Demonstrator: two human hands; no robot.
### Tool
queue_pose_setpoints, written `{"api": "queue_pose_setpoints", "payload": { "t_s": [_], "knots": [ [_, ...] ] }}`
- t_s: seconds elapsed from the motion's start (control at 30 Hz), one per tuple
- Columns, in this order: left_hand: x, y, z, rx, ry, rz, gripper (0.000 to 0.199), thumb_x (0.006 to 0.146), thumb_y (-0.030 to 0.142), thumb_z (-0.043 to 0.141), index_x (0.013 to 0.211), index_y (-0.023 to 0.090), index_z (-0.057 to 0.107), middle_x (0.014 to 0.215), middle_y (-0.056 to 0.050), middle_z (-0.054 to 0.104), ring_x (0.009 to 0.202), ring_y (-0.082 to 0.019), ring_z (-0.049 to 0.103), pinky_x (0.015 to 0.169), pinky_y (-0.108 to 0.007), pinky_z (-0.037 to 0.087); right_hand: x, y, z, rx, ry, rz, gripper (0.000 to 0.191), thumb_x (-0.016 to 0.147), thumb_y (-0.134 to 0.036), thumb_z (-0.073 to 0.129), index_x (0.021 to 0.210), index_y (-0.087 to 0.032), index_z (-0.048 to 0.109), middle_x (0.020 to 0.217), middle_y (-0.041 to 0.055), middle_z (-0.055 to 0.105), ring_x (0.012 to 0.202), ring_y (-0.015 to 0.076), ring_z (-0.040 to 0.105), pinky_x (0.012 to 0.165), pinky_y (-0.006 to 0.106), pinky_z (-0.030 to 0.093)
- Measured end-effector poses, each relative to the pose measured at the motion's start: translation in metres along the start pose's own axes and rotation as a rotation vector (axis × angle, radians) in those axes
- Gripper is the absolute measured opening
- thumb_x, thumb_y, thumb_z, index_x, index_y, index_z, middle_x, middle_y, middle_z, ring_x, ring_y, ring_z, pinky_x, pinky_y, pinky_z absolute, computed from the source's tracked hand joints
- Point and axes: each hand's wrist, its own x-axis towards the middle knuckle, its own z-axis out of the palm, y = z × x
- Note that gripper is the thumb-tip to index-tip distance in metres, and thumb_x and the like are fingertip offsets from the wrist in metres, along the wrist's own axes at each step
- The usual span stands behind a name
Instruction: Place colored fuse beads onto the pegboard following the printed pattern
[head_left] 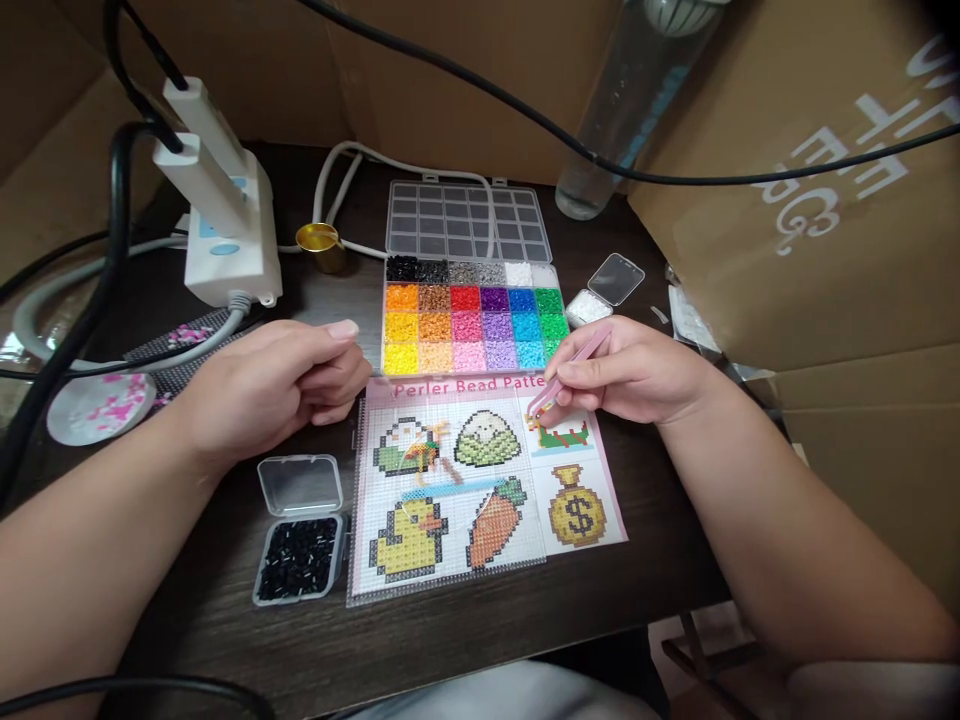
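I have the slim pink tweezers [581,357] pinched between the thumb and fingers of my right hand [630,370], their tips down by the printed green boat [566,438] on the pink-edged paper pattern sheet [612,520]; whether they grip a bead is too small for me to tell. My left hand [262,385] is a loose fist, fingers curled in and thumb laid along the top, with nothing showing in it. The clear plastic pegboard [450,578] lies over the left part of the sheet. On it I make out a long light-blue bead row [450,489], a small orange, green and red bead cluster [429,452] above its left end, and a short brown bead strip [450,470] slanting beside that. The colours resemble the printed boat, so I judge the work begun but well short of finished: the blue base looks laid, while the long green hull has only a small green patch to match it. Beyond the sheet, the clear compartment box [457,212] stands open, its sections of sorted beads looking well stocked, so supply should not hold me up.
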Motion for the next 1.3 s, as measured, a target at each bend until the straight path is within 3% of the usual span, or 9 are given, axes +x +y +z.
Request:
{"api": "queue_pose_setpoints", "payload": {
  "t_s": [0.3,0.43,0.83,1.03,1.3],
  "knots": [
    [-0.0009,-0.0001,0.0006,-0.007,-0.01,0.001,0.053,0.095,0.038,0.048,0.048,0.02,0.031,0.049,0.003,0.024,0.046,-0.011,0.027,0.042,-0.027,0.028,-0.002,-0.0015,-0.0005,-0.039,0.01,-0.012,0.022,0.07,-0.028,0.087,0.079,-0.011,0.076,0.065,0.0037,0.073,0.06,0.0154,0.072,0.075,0.037,0.064],
    [-0.0006,-0.0003,0.0005,-0.015,-0.007,0.002,0.053,0.094,0.039,0.049,0.048,0.02,0.031,0.049,0.003,0.023,0.046,-0.011,0.027,0.042,-0.026,0.029,-0.0033,-0.0025,0.0005,-0.068,0.022,-0.017,0.021,0.071,-0.028,0.086,0.08,-0.012,0.077,0.07,0.0057,0.075,0.066,0.0172,0.074,0.071,0.033,0.064],
    [-0.0002,-0.0022,-0.0015,0.007,-0.027,0.021,0.053,0.095,0.04,0.049,0.049,0.021,0.032,0.048,0.003,0.025,0.045,-0.011,0.028,0.041,-0.026,0.03,-0.0035,-0.0043,0.0032,-0.053,0.037,0.0,0.025,0.067,-0.031,0.09,0.078,-0.013,0.077,0.056,0.0006,0.067,0.053,0.0129,0.066,0.075,0.041,0.066],
    [-0.0012,-0.0029,0.0002,0.0,-0.071,0.092,0.054,0.096,0.038,0.048,0.05,0.02,0.029,0.049,0.004,0.023,0.044,-0.01,0.026,0.041,-0.025,0.028,-0.0058,-0.0045,0.0048,-0.114,0.08,0.029,0.023,0.067,-0.033,0.089,0.075,-0.016,0.077,0.061,0.0037,0.069,0.065,0.0189,0.072,0.074,0.035,0.065],
    [-0.0036,0.0022,0.0061,0.008,-0.047,0.053,0.052,0.095,0.032,0.046,0.047,0.02,0.027,0.048,0.004,0.022,0.044,-0.009,0.025,0.042,-0.024,0.027,-0.0059,-0.0003,0.0013,-0.133,0.072,0.058,0.018,0.069,-0.031,0.088,0.078,-0.019,0.078,0.061,0.0039,0.069,0.074,0.0247,0.077,0.078,0.036,0.066]
  ]
}}
